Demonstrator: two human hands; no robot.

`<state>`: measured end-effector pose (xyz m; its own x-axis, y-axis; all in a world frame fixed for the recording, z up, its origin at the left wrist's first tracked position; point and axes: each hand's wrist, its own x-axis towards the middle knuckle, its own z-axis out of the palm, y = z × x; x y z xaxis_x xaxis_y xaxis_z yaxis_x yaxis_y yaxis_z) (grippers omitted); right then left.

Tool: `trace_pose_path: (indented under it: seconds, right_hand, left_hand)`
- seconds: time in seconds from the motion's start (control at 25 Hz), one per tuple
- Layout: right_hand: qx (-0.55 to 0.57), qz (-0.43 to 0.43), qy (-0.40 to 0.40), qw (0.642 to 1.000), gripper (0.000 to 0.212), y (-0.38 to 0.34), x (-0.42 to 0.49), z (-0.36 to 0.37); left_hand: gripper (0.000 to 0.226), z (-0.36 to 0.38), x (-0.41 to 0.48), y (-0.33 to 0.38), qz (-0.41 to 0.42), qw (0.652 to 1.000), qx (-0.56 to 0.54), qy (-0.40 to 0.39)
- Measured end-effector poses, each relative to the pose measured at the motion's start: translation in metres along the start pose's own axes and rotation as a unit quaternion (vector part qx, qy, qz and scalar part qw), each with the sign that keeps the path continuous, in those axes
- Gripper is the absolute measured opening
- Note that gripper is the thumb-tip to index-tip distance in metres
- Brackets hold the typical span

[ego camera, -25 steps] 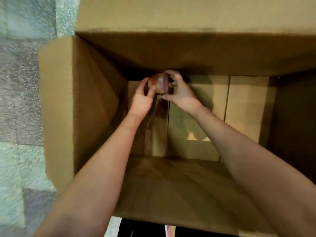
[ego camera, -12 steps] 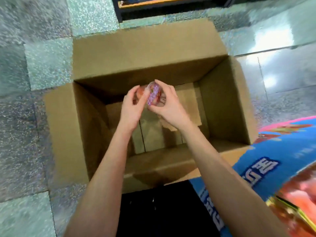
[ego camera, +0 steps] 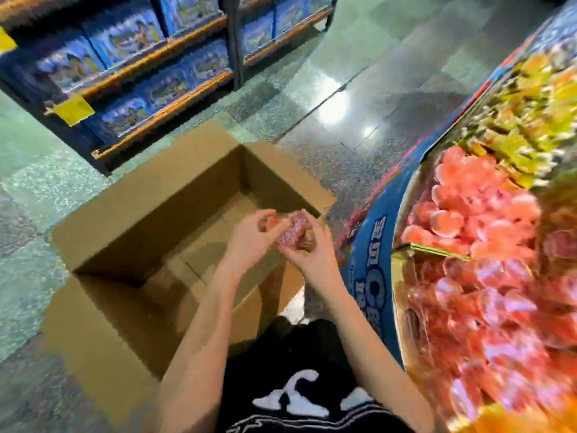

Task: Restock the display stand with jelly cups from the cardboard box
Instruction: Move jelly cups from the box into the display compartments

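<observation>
Right now I hold a small cluster of jelly cups [ego camera: 288, 230] between both hands, raised above the open cardboard box [ego camera: 150, 232] and just beside the edge of the display stand [ego camera: 379, 245]. The cups are reddish-pink with purple-patterned lids; motion blur keeps me from telling how many there are. My left hand [ego camera: 253, 242] wraps the cluster from the left, fingers curled over the top and thumb pressed to the near side. My right hand [ego camera: 312, 254] cups it from below and from the right, fingers bent up around the far side. Both grips are closed on the cups, with no gap showing between my palms and the packs.

Below my forearms the box stands on the speckled stone floor [ego camera: 37, 189], its flaps folded outward. The part of its bottom that I can see is bare cardboard.

To my right the stand curves away, its blue printed wall carrying white lettering. Its nearer compartments are heaped with pink and red cups [ego camera: 474, 232], and further back lie yellow and orange packs [ego camera: 524, 120], all heavily blurred.

Across the floor, well apart from the box, a dark shelving unit [ego camera: 140, 73] holds rows of blue printed boxes, with a yellow tag [ego camera: 73, 109] on its lower left rail. My black clothing with white markings [ego camera: 299, 398] fills the bottom of the view.
</observation>
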<state>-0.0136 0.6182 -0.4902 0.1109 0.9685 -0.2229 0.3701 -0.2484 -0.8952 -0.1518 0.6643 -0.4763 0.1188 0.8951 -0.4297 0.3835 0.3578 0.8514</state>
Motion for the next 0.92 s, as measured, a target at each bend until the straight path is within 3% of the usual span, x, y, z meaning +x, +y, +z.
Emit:
trace_pose_path:
  seconds: [0.24, 0.48, 0.72, 0.92]
  right_hand:
    - [-0.006, 0.037, 0.109, 0.993, 0.074, 0.019, -0.042, -0.088]
    - [-0.005, 0.076, 0.163, 0.984, 0.089, 0.039, -0.098, -0.162]
    - [-0.014, 0.121, 0.203, 0.972, 0.087, 0.079, -0.165, -0.222]
    - [-0.009, 0.151, 0.290, 0.945, 0.081, 0.092, -0.189, -0.246]
  left_hand:
    - [0.042, 0.078, -0.008, 0.051, 0.077, 0.985, 0.067, -0.141]
    - [0.038, 0.155, -0.034, 0.087, 0.130, 0.960, 0.101, -0.227]
    - [0.026, 0.248, -0.071, 0.100, 0.162, 0.921, 0.153, -0.319]
    - [0.034, 0.299, -0.070, 0.120, 0.160, 0.878, 0.185, -0.412]
